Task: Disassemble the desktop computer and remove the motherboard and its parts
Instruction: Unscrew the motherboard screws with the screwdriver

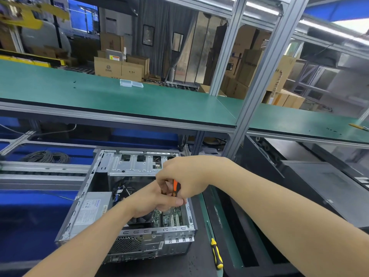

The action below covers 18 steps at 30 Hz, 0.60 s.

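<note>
- Grey metal computer case (139, 230) lying on its side on a dark bench, side cover already off, insides open from above.
- Green motherboard (171, 217) still seated on the floor of the case, at the near right corner, partly hidden under both hands.
- Silver power supply (89, 212) still mounted at the left inside the case.
- Drive cage (131, 164) still fixed across the far end, with a bundle of cables (123, 188) running below it.
- Black fan (142, 218) showing under the left wrist, not yet taken out.
- Right hand (185, 176) above the motherboard, fingers wrapped round the handle of an orange screwdriver (175, 187), held roughly upright.
- Left hand (155, 198) just beside and below the right, fingers curled in close under the handle, thumb stretched out flat. Seemingly steadying the shaft, though the contact itself is hidden.
- Tip of the orange screwdriver out of sight behind the left hand; cannot tell whether seated in a screw.
- Yellow screwdriver (216, 254) lying unused on the bench, just right of the case.
- Green shelf (139, 100) overhead, bare but for two small clear boxes; cardboard cartons stacked well behind.
- Judged progress: early. Opening the case done; probably working on a screw inside now.
- Left to do, by the look of it: unplugging cables, freeing the fan and other fitted parts, undoing the board's screws, lifting the motherboard out.
</note>
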Tool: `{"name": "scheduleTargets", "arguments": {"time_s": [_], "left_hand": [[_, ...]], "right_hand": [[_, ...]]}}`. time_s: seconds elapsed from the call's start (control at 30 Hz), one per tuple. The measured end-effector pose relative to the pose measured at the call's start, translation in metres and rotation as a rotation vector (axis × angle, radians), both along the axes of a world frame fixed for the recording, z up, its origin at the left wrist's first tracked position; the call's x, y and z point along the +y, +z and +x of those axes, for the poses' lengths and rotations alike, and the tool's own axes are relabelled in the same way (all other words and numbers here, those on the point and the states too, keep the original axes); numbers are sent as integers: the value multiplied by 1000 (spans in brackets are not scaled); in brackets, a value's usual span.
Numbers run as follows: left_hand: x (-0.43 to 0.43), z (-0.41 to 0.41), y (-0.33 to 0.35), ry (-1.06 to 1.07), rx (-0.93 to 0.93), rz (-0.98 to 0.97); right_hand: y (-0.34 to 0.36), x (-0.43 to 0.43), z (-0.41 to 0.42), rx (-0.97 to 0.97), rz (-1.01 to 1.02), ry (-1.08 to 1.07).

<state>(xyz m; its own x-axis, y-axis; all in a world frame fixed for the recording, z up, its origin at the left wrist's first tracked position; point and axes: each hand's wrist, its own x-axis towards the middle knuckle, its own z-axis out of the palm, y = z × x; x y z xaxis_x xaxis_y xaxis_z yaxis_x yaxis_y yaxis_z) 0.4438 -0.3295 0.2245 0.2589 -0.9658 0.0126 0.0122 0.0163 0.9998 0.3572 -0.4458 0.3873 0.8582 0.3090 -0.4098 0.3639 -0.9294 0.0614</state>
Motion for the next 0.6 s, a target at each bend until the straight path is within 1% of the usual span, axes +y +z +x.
{"name": "scheduleTargets", "arguments": {"time_s": [0.03,0.07,0.1,0.13,0.17,0.2,0.27,0.33,0.4,0.5,0.53,0.6], "left_hand": [[-1,-1,0,-1,-7,-14],[-1,-2,0,-1,-13,-26],[-2,-3,-1,3,-16,-32],[-2,-3,-2,4,-12,-38],[-3,-3,-2,0,-2,-44],[-3,-2,-3,-1,4,-49],[-4,-2,-4,11,2,-52],[-4,-1,-2,19,-23,-58],[-4,1,-1,20,-54,-56],[-4,2,-1,16,-66,-34],[-4,3,-1,18,-68,-29],[-2,4,1,5,-66,-18]], "right_hand": [[-2,1,-1,-56,7,-61],[-5,2,0,-152,-9,-168],[-9,4,1,-251,-75,-265],[-11,7,1,-298,-174,-328],[-14,10,1,-274,-251,-351],[-16,13,2,-219,-263,-319],[-14,14,4,-136,-196,-310],[-11,11,4,-119,-113,-334],[-8,6,5,-121,-79,-261],[3,1,4,-11,-43,-98],[6,0,3,23,-62,-33],[4,2,4,22,-131,106]]}}
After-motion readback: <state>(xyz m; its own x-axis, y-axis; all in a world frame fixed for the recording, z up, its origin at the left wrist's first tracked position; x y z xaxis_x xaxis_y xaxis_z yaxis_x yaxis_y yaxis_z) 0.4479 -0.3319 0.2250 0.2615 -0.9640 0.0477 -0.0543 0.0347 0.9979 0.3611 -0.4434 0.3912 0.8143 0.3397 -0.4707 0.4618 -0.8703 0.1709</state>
